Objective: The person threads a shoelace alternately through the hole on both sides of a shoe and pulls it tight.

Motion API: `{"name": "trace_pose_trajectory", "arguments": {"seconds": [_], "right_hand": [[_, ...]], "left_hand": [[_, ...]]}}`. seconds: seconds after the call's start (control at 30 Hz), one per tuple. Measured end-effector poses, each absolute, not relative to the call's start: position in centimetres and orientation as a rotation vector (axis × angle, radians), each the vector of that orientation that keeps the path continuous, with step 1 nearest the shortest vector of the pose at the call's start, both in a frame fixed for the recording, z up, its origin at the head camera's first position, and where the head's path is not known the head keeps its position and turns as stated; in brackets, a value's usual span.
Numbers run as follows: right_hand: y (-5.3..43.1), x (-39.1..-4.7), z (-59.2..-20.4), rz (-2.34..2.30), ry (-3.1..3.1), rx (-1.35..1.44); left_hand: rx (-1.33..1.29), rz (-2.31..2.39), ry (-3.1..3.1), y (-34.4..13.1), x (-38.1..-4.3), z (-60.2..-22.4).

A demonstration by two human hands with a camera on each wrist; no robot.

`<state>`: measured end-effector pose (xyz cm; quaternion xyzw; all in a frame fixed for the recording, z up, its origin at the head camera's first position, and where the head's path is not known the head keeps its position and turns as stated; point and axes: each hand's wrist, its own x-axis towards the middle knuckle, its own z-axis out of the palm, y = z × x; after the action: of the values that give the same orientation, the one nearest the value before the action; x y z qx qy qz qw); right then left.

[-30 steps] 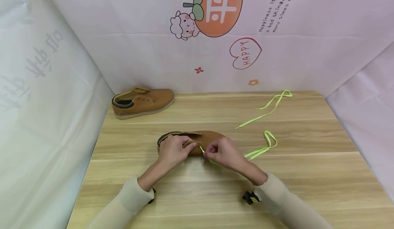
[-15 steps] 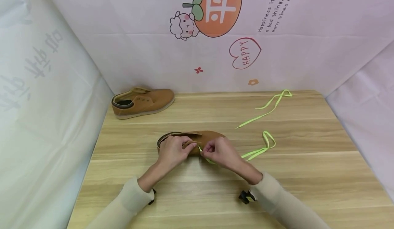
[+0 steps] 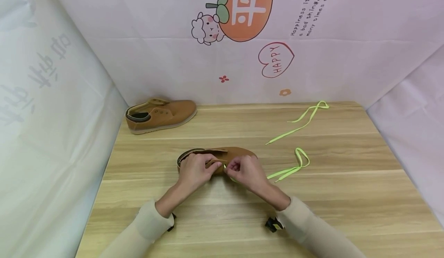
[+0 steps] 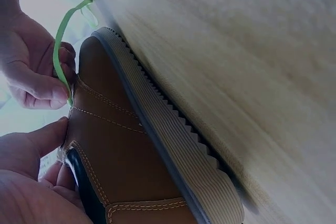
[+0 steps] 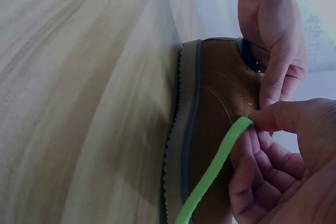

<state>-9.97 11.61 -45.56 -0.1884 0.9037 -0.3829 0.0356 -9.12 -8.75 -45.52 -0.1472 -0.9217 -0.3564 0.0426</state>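
Observation:
A brown leather shoe stands on the table, its toe pointing right in the head view. My left hand grips its near eyelet flap, thumb on the outside and fingers inside the opening. Between thumb and forefinger, my right hand pinches a neon green shoelace close to its end, right at the front eyelet. From that pinch the lace hangs down along the shoe's side in the right wrist view. Its remaining length runs out to the right and loops on the table. The lace's tip is mostly hidden by the fingers.
A second brown shoe, with bare eyelets, sits at the table's back left corner. Another green shoelace lies loosely crossed at the back right. White printed cloth walls enclose the wooden table at the back and sides.
My right hand has shifted slightly left towards the eyelet, drawing the lace's loop a little left too. Less lace shows between the fingers and the shoe. The left hand holds still.

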Motion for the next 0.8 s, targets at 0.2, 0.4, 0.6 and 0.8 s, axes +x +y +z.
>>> {"name": "trace_pose_trajectory", "arguments": {"seconds": [0.2, 0.4, 0.6, 0.8], "right_hand": [[11.6, -9.8, -46.0, -1.219, 2.838, -0.583], [11.6, -9.8, -46.3, -1.240, 2.882, -0.611], [11.8, -9.9, -46.5, -1.275, 2.929, -0.655], [12.0, -10.0, -46.7, -1.236, 3.002, -0.718]], "left_hand": [[-0.481, -1.121, -2.812, -8.8, -9.1, -45.6], [-0.562, -1.153, -2.778, -9.1, -9.1, -45.7], [-0.655, -1.073, -2.677, -9.1, -9.1, -45.8], [-0.751, -0.920, -2.593, -9.1, -8.7, -46.2]]}}
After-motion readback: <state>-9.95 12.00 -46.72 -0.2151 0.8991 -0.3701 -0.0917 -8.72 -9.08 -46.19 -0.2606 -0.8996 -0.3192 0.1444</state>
